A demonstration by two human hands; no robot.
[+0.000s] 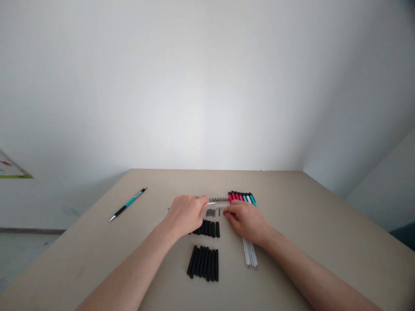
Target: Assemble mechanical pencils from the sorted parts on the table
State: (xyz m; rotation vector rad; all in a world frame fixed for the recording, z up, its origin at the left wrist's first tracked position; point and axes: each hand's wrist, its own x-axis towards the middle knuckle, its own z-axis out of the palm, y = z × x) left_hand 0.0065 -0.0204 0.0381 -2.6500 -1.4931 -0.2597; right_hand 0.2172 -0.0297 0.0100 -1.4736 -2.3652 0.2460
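Pinching a white stick (211,203) with my left fingers (202,201), I can't tell if my right fingers (228,210) hold anything.

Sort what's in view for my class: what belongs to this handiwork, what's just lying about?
Probably in the job: pale stick in the left hand, black tubes, small grey pieces, white refills, coloured barrels, assembled pen.
Probably incidental: wall picture, unclear teal item.
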